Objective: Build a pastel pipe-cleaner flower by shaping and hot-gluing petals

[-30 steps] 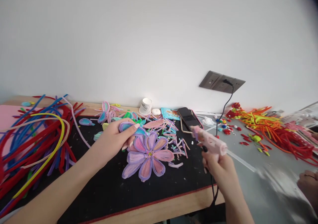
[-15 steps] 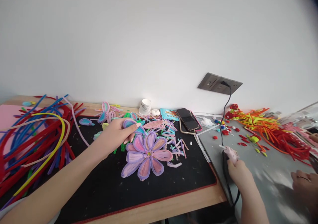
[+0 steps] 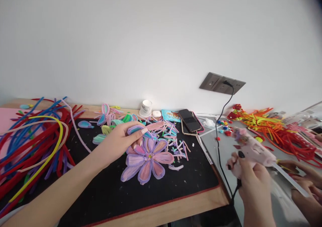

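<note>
Between thumb and fingers, my left hand (image 3: 127, 136) pinches a petal of blue and purple pipe cleaner (image 3: 149, 135), held over the upper edge of a flower. The pipe-cleaner flower (image 3: 144, 175), pink and lilac with a small yellow centre, lies on a black mat (image 3: 98, 195). My right hand (image 3: 254, 178) is wrapped round the handle of a pink glue gun (image 3: 260, 152) above the grey table on the right. The gun's nozzle points left, and a clear glue stick (image 3: 290, 180) sticks out behind it.
Pipe cleaners (image 3: 47, 136) pile at left. Cut scraps (image 3: 179, 149), a paper cup (image 3: 146, 108) and phone (image 3: 190, 120) sit behind the flower. A black cord (image 3: 219, 156) runs to the wall socket (image 3: 221, 83). Another person's hands (image 3: 305, 183) are close on the right.
My right hand moved right with the glue gun, away from the flower, dipped lower, then rose slightly. My left hand shifted slightly right with the petal. The other person's hands came further into view.
</note>
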The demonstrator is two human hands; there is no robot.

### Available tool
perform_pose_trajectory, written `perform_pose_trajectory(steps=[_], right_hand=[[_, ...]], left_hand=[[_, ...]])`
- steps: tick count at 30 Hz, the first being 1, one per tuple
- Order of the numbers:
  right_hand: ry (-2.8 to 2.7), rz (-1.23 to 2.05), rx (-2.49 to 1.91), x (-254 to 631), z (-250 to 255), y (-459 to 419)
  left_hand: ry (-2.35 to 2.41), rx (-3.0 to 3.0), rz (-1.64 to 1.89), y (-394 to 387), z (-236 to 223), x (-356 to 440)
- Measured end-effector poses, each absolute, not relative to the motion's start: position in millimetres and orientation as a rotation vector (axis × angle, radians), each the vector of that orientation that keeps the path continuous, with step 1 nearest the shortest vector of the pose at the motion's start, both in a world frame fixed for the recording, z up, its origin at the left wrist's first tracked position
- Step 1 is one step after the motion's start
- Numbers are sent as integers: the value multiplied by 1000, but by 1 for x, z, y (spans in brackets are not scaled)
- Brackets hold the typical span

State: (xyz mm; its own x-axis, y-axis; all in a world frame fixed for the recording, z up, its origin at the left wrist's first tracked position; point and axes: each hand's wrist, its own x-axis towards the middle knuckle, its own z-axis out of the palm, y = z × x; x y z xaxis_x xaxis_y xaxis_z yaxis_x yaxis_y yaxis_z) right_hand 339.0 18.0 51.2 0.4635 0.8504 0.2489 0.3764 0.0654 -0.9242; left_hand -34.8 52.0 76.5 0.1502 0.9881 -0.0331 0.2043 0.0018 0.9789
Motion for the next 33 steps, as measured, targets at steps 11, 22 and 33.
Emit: perform_pose_trajectory(steps=[11,22,33], right_hand=[[-1147,1688,-1035,244,43,13],[-1214,1740,-1152,229,55,17],[-1258,1718,-1220,229,61,16]], left_hand=[[1204,1687,777,46,82,-38],[1176,1658,745,46,83,-35],[1183,1633,735,45,85,-35]])
